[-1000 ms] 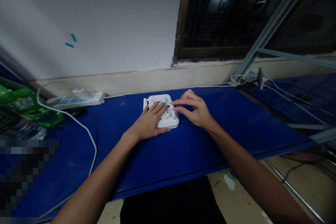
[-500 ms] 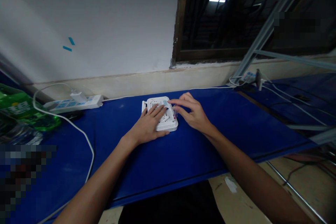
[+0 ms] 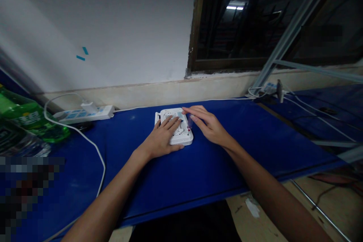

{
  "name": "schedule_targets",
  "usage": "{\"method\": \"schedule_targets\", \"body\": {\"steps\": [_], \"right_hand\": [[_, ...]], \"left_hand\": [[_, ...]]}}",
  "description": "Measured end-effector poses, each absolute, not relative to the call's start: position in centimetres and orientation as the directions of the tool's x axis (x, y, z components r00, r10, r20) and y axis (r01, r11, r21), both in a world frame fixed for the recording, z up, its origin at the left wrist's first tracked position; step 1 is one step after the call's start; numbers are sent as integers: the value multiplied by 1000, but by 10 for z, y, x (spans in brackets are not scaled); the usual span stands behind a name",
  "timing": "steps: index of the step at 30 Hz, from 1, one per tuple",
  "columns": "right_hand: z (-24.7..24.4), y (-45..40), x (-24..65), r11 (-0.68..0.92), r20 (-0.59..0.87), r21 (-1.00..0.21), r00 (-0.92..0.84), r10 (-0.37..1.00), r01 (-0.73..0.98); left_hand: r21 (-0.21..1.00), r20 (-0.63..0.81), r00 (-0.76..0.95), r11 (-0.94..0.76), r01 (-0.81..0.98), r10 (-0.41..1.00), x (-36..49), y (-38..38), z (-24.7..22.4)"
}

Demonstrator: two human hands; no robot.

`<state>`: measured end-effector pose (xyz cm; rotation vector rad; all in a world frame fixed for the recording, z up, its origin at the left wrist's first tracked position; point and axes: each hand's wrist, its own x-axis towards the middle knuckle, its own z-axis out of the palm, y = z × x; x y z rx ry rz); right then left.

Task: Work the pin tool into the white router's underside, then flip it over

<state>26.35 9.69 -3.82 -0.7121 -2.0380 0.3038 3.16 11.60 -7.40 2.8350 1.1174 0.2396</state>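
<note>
A white router (image 3: 189, 140) with a vented face up and a stubby antenna (image 3: 156, 117) at its left lies on the blue table. My left hand (image 3: 162, 138) rests flat over its left and middle part, fingers spread, thumb along the near edge. At its right side, my right hand (image 3: 208, 124) pinches a small screwdriver (image 3: 190, 122) with a clear purplish handle and a red collar. The screwdriver stands nearly upright, its lower end at the router's near right corner. Its exact tip is too small to make out.
A white power strip (image 3: 106, 112) with a plugged-in charger (image 3: 89, 106) lies at the back left, its cable (image 3: 98, 147) looping down the table. Green bottles (image 3: 36, 117) stand at far left. Metal frame bars (image 3: 269, 66) and more cables (image 3: 317, 117) are on the right.
The screwdriver in my right hand now shows more plainly and stands more upright at the router's corner. My left hand stays on the router. The whole view has shifted slightly.
</note>
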Motion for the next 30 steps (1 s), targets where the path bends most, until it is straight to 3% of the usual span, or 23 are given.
{"method": "schedule_targets", "body": {"steps": [7, 13, 20, 25, 30], "right_hand": [[-41, 100, 264, 787, 738, -472, -310, 599, 398], [-37, 96, 263, 795, 677, -506, -416, 607, 336], [-39, 97, 262, 791, 735, -445, -333, 591, 420], [-37, 95, 261, 809, 696, -471, -415, 586, 353], [-43, 97, 259, 798, 737, -460, -334, 587, 388]], "left_hand": [[141, 102, 712, -719, 681, 694, 32, 115, -74], [145, 117, 718, -727, 672, 686, 32, 116, -76], [143, 117, 716, -725, 673, 688, 32, 116, -76], [144, 113, 716, -724, 674, 689, 32, 115, -74], [141, 98, 713, -718, 681, 695, 32, 114, -72]]}}
